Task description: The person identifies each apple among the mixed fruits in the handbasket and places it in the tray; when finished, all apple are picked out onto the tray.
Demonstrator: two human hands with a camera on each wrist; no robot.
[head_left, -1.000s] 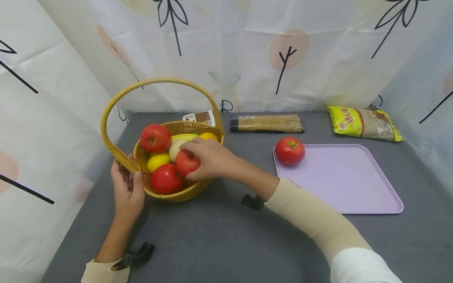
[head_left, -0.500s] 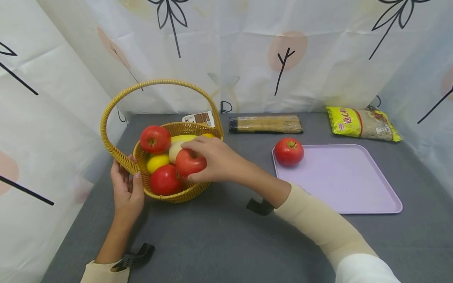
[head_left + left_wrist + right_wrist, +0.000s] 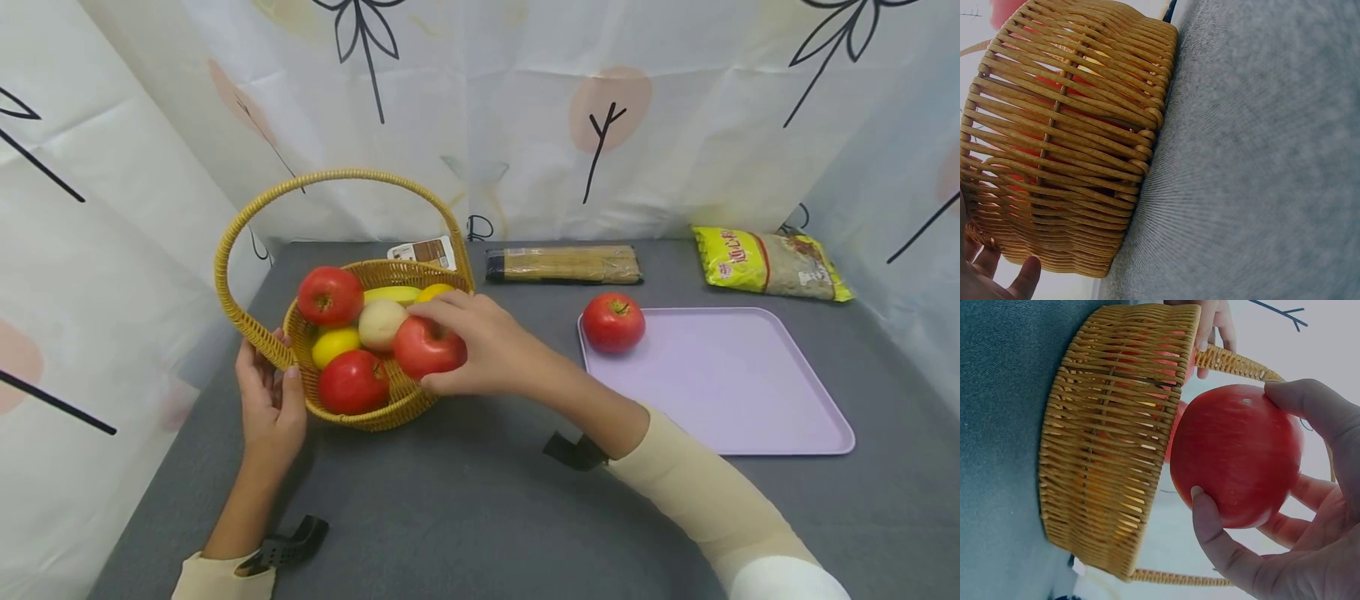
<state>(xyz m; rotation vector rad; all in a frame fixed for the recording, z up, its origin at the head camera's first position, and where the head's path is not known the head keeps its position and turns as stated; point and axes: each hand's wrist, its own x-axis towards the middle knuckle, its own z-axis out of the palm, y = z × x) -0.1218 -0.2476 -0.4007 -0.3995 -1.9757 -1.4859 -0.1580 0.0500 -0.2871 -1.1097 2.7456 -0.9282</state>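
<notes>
The right hand grips a red apple over the right side of the wicker basket, which the left hand holds at its left edge. The smooth-looking apple could slip if that grip loosens, or knock the basket if carried low. Beneath is a grey bench; white printed curtains hang around.

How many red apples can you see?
4: a held apple in the right grip, a far apple and a near apple in the basket, and a fourth apple at a corner of the tray. More could hide deeper inside.
</notes>
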